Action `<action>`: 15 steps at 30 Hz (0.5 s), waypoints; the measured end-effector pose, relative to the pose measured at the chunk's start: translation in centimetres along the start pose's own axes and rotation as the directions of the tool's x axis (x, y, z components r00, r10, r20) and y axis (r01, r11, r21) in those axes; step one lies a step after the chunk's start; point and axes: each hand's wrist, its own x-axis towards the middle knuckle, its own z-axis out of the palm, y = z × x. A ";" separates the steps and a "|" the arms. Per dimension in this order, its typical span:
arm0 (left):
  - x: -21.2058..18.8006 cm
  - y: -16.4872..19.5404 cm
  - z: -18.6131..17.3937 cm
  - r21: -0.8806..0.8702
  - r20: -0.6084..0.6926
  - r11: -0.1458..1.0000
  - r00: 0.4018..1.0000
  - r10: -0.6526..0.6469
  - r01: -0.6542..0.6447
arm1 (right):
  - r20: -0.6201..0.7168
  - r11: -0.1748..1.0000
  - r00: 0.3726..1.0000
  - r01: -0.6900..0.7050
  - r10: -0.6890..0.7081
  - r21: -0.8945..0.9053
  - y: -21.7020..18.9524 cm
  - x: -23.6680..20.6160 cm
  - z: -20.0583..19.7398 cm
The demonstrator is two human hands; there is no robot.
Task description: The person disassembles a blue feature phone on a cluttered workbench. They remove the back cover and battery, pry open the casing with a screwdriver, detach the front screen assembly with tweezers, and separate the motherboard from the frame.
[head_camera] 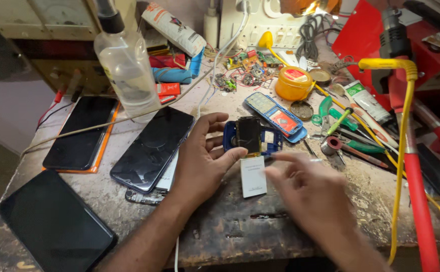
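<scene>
Holding a small dark screen (249, 134) between thumb and fingertips, our left hand (200, 158) keeps it upright over a blue phone frame (270, 141) lying on the worn workbench (260, 226). Our right hand (308, 189) hovers beside it, blurred, fingers loosely spread and holding nothing — just right of a white battery (253, 176) lying flat. Further out we see a blue keypad phone (275, 115), a dark smartphone (152, 148) to the left, a clear bottle (127, 65) and an orange jar (293, 83).
</scene>
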 end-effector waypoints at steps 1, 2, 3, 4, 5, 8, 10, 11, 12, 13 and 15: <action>0.1 -0.2 -0.1 -0.014 -0.019 0.999 0.999 -0.051 0.051 | 0.038 0.929 0.991 -0.109 0.131 -0.353 0.9 -0.1 -0.9; 0.2 -0.3 -0.2 -0.009 -0.020 0.999 0.999 -0.048 0.048 | 0.020 0.729 0.965 -0.183 0.261 -0.660 1.9 -0.1 -2.0; 0.4 -0.4 -0.3 -0.004 -0.019 0.999 0.999 -0.044 0.044 | 0.016 0.761 0.979 -0.149 0.205 -0.631 2.9 0.0 -2.6; 0.5 -0.5 -0.2 -0.001 -0.014 0.999 0.999 -0.040 0.040 | 0.007 0.788 0.988 -0.117 0.152 -0.604 4.0 0.1 -3.3; 0.5 -0.6 -0.1 -0.024 0.008 0.999 0.999 -0.034 0.034 | -0.006 0.811 0.995 -0.085 0.101 -0.579 4.9 0.2 -3.7; 0.4 -0.5 -0.2 -0.066 0.075 0.997 0.997 -0.022 0.027 | 0.110 0.874 0.987 -0.050 0.117 -0.483 6.5 0.6 -3.5; 0.3 -0.4 -0.4 -0.064 0.122 0.997 0.992 -0.025 0.033 | 0.107 0.893 0.984 -0.081 0.142 -0.442 6.8 1.0 -3.3; 0.3 -0.4 -0.4 -0.078 0.122 0.996 0.992 -0.025 0.035 | 0.105 0.902 0.983 -0.096 0.153 -0.420 6.6 1.4 -3.2; 0.3 -0.3 -0.4 -0.090 0.121 0.995 0.992 -0.027 0.039 | 0.054 0.928 0.974 -0.189 0.218 -0.321 6.3 1.5 -3.2; 0.3 -0.2 -0.4 -0.104 0.121 0.994 0.992 -0.029 0.041 | 0.012 0.937 0.958 -0.277 0.286 -0.214 5.8 1.7 -3.4; 0.4 -0.2 -0.5 -0.073 0.124 0.997 0.992 -0.024 0.034 | 0.024 0.938 0.953 -0.300 0.301 0.175 4.8 2.7 -3.5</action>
